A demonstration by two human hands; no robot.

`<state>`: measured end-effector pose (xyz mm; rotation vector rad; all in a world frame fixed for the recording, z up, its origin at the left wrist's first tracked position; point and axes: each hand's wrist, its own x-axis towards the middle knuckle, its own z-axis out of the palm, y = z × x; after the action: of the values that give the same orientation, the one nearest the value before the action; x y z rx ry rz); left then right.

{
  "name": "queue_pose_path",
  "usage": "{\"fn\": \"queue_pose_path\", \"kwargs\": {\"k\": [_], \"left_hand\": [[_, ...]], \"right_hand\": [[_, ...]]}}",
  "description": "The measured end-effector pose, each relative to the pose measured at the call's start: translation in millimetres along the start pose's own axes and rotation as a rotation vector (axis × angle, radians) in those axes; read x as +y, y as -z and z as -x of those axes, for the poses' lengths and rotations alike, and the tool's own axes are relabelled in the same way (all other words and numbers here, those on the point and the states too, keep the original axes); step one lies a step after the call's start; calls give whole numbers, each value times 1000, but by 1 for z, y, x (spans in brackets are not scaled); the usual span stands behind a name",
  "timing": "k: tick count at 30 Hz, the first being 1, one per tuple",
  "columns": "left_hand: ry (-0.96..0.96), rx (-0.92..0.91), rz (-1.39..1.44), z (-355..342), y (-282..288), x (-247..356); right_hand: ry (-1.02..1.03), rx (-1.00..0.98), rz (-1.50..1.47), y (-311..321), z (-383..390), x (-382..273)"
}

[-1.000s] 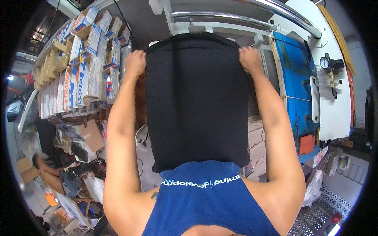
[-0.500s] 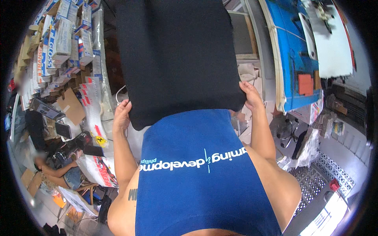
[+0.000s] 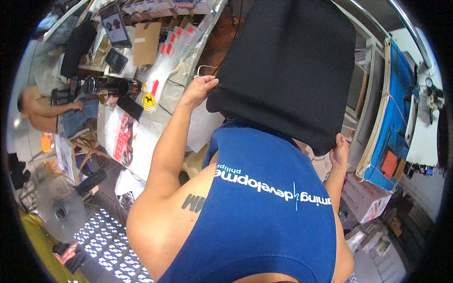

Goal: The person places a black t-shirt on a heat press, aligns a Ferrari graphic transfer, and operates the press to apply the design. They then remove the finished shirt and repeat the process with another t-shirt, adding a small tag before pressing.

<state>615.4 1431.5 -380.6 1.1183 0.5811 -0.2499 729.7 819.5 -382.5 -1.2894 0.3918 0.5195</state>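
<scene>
A wide black cloth (image 3: 288,66) stretches out flat in front of my body, its near edge curving over just ahead of my waist. The near left corner is pinched between the thumb and fingers of my left hand (image 3: 200,90). On the opposite side, my right hand (image 3: 339,150) grips the near right corner, fingers closed at the edge. A few soft folds run across the cloth near my left hand. Whatever lies beneath it is hidden.
To the left, a cluttered table holds a laptop (image 3: 114,26), a brown cardboard piece (image 3: 146,43) and printed sheets (image 3: 130,137). Another person (image 3: 47,111) sits beyond it. A fan (image 3: 60,211) stands lower left. On the right is a blue panel (image 3: 384,137) with a pale frame.
My view and body have turned, so the cloth now appears farther right and tilted. Both hands still hold its near corners. The seated person and fan show more fully.
</scene>
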Motion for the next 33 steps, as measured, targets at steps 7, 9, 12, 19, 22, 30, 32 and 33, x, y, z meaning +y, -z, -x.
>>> {"fn": "queue_pose_path", "kwargs": {"k": [7, 9, 12, 19, 22, 30, 32, 33], "left_hand": [[-272, 535, -752, 25, 11, -34], [-330, 871, -812, 52, 38, -61], [-252, 1384, -887, 108, 87, -105], [436, 1819, -886, 181, 138, -186], [463, 1750, -913, 179, 141, -198], [42, 1971, -561, 245, 176, -169], [128, 2018, -470, 284, 173, -133], [48, 1938, -641, 302, 164, -111]], "right_hand": [[522, 564, 1293, -34, -2, -52], [631, 332, 1034, -75, -3, -87], [262, 191, 820, -157, 0, -120], [581, -498, 1258, -294, 38, -87], [524, -619, 1359, -312, 43, -73], [590, -762, 1368, -344, 48, -75], [605, -774, 1324, -346, 45, -75], [603, -769, 1291, -346, 45, -74]]}}
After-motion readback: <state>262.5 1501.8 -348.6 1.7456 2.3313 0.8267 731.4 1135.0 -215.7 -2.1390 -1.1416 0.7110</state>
